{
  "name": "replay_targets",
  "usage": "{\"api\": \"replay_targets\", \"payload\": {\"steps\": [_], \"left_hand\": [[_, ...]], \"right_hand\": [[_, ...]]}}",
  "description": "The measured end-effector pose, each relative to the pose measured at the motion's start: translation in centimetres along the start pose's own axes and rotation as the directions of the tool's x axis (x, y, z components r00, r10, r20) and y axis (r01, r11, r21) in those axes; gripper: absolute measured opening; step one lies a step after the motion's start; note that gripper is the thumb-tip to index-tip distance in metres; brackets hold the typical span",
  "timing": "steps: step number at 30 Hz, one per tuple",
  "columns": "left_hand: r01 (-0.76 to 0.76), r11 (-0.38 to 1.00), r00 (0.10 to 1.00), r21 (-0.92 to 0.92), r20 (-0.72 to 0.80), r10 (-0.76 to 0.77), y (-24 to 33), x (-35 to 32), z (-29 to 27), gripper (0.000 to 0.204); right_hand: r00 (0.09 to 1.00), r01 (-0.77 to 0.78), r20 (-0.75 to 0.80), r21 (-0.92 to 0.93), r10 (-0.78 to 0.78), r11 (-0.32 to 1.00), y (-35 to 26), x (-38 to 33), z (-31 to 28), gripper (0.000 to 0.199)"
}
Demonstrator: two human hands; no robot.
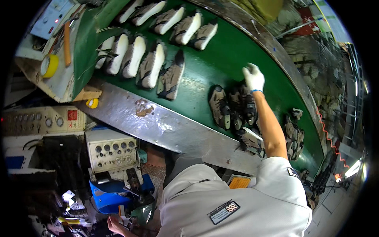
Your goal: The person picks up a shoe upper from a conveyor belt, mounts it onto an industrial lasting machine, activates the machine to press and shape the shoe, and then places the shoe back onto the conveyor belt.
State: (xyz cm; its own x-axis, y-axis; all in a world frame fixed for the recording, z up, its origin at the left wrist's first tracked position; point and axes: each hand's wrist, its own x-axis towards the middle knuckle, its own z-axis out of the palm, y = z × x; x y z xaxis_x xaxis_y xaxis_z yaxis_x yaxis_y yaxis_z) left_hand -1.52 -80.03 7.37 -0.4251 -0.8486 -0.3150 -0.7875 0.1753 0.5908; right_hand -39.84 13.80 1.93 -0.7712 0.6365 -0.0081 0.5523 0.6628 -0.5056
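Reaching my gloved right hand [253, 77], open, over the shoes [233, 106] on the green belt [221, 59]; I cannot tell my left hand's [115, 225] grip

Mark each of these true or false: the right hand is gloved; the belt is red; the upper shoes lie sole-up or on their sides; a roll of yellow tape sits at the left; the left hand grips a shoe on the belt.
1. The right hand wears a white glove. True.
2. The conveyor belt is red. False: it is green.
3. The upper shoes show pale soles. True.
4. A yellow tape roll sits at the left. True.
5. The left hand grips a shoe on the belt. False: it is down at the lower edge, by the blue machine.
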Motion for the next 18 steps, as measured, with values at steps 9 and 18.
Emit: {"api": "replay_targets", "payload": {"steps": [9, 18], "left_hand": [[-0.182, 0.981, 0.980, 0.070, -0.070, 0.187, 10.0, -6.2, 5.3, 0.039], [-0.181, 0.918, 0.981, -0.352, -0.130, 0.143, 12.9, -8.5, 5.2, 0.029]], "right_hand": [[0.858, -0.509, 0.295, 0.383, 0.420, 0.771, -13.4, -7.9, 32.2, 0.056], [0.265, -0.963, 0.879, 0.266, -0.397, -0.052, -18.0, -26.4, 13.1, 0.072]]}}
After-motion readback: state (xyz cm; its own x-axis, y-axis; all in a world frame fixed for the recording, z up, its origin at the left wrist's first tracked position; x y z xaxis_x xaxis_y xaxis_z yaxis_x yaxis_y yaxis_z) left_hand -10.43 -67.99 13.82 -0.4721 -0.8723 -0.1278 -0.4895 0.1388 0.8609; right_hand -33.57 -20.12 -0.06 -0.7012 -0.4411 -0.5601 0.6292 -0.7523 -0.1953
